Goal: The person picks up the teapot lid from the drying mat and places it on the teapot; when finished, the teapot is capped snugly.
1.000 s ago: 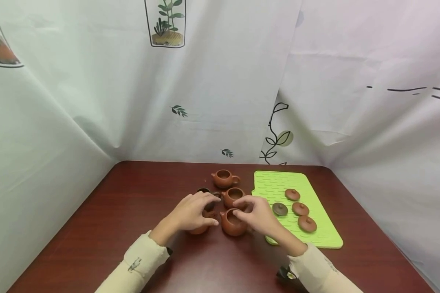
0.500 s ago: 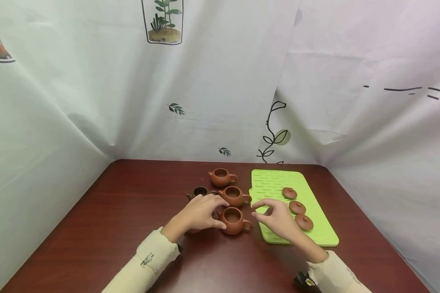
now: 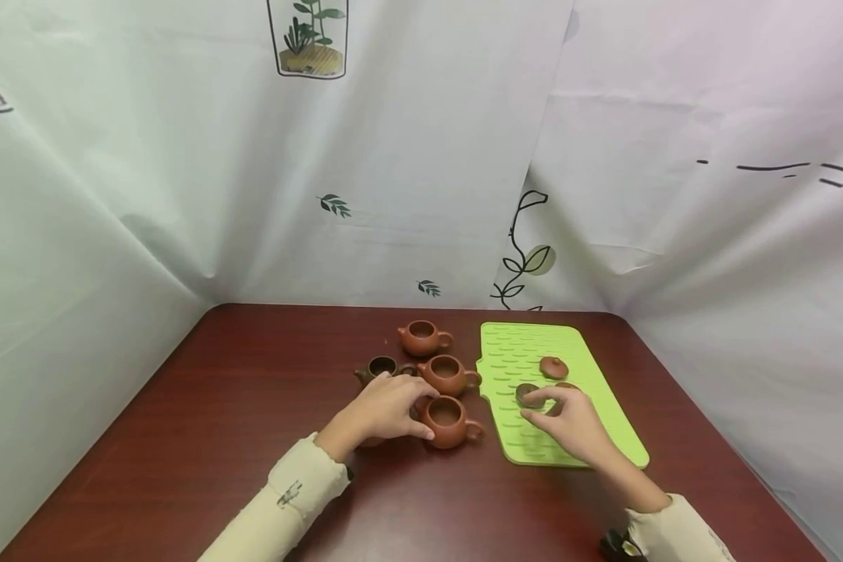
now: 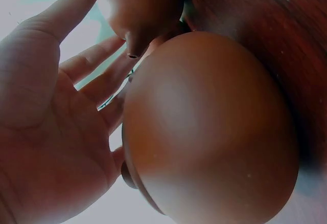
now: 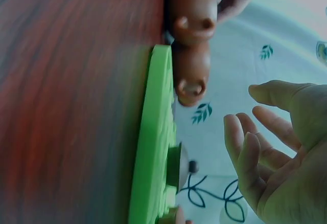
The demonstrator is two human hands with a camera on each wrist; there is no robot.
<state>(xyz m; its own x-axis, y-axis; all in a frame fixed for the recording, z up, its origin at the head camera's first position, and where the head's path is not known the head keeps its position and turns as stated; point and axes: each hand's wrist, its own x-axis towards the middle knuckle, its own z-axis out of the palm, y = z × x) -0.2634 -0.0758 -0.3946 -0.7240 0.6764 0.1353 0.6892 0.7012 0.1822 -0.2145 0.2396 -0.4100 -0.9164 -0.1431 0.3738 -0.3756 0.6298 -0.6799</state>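
Observation:
My left hand (image 3: 389, 407) holds the spout side of the front clay teapot (image 3: 446, 423), thumb in front and fingers behind. That teapot has no lid on. Beneath the same hand, mostly hidden in the head view, stands a teapot with a lid on (image 4: 209, 132), large in the left wrist view. My right hand (image 3: 569, 421) hovers over the green mat (image 3: 527, 449) with thumb and fingers apart and nothing between them. Beside its fingertips lies a dark lid (image 3: 525, 395). A red-brown lid (image 3: 553, 368) lies farther back; another lid (image 3: 567, 385) is partly covered by the hand.
Behind the front teapot stand a second red-brown teapot (image 3: 446, 375), a dark teapot (image 3: 382, 365) and, farthest back, another red-brown teapot (image 3: 421, 338). All three are lidless. A patterned white curtain (image 3: 393, 156) surrounds the dark red table (image 3: 288, 351).
My right hand has moved right, from the front teapot to over the mat near the dark lid. My left hand has moved right onto the front teapot. The camera view has shifted slightly.

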